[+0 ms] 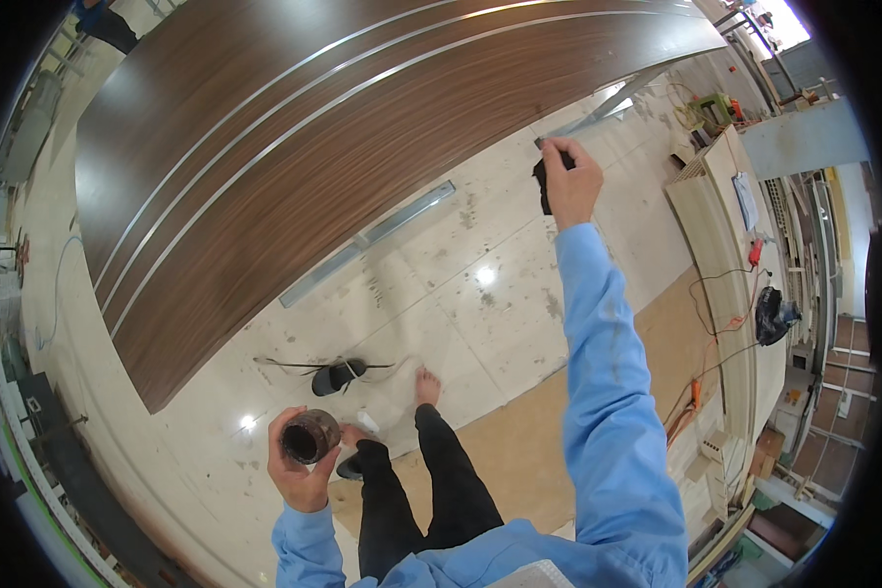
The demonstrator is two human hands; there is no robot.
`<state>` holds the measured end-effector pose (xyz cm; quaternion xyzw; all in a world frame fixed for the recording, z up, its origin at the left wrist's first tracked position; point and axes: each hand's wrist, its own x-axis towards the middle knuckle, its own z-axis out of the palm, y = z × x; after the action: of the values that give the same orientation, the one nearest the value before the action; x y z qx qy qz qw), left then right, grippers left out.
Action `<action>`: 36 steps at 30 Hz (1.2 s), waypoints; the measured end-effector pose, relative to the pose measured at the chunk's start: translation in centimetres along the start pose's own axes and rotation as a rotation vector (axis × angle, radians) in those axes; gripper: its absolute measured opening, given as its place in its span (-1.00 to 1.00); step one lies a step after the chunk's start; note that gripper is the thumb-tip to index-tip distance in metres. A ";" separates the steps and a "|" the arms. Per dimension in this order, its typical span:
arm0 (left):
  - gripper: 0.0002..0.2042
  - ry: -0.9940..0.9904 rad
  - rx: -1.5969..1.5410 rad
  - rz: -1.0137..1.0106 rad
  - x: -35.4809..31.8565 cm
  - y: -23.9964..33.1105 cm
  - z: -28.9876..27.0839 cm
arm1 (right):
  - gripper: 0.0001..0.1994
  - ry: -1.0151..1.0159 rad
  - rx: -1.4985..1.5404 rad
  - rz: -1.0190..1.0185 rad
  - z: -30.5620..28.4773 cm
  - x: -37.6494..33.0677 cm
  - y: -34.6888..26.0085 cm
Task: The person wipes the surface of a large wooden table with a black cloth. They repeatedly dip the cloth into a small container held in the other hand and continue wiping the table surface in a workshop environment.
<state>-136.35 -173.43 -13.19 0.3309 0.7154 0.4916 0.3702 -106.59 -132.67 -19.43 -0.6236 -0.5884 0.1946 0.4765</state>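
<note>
My left hand [302, 484] is wrapped round a small round jar [313, 427], its dark, stained mouth facing up. The inside looks dark brown and its contents cannot be made out. My right hand [574, 184] is stretched far forward, fingers pinched on a piece of black cloth [542, 188] that hangs below them. It is held just off the near edge of a large dark brown wood-grain panel [382, 147] with several silver strips along it. The cloth appears apart from the panel.
A metal bar [402, 218] of the panel's stand shows under its edge. On the floor a black shoe [331, 378] lies by my bare feet. To the right, stacked boards [730, 225] carry cables and a black plastic bag [774, 316]. A brown sheet [519, 431] covers part of the floor.
</note>
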 end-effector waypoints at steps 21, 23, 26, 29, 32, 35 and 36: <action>-0.32 0.149 -0.068 0.094 -3.0 -1.1 -4.1 | -0.86 -0.412 0.290 0.073 7.8 -20.9 -12.2; -0.32 0.174 -0.069 0.082 -3.9 -1.7 -6.1 | -0.87 -0.464 0.322 0.093 9.1 -24.0 -14.1; -0.32 0.226 -0.079 0.069 -5.2 -2.6 -9.0 | -0.88 -0.517 0.375 0.084 10.9 -28.3 -17.1; -0.32 0.282 -0.093 0.063 -6.7 -3.4 -11.1 | -0.88 -0.615 0.399 0.180 11.6 -31.3 -19.7; -0.33 0.330 -0.147 0.041 -8.0 -4.3 -13.6 | -0.89 -0.664 0.420 0.121 13.3 -34.8 -21.9; -0.33 0.379 -0.143 0.049 -9.0 -5.1 -15.7 | -0.90 -0.734 0.410 0.079 15.0 -38.0 -23.9; -0.34 0.398 -0.133 0.057 -9.3 -5.4 -16.3 | -0.90 -0.749 0.408 0.046 15.6 -39.1 -24.6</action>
<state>-146.20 -190.32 -12.45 0.2223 0.7307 0.6037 0.2286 -141.71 -166.54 -19.00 -0.4155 -0.6562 0.5309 0.3390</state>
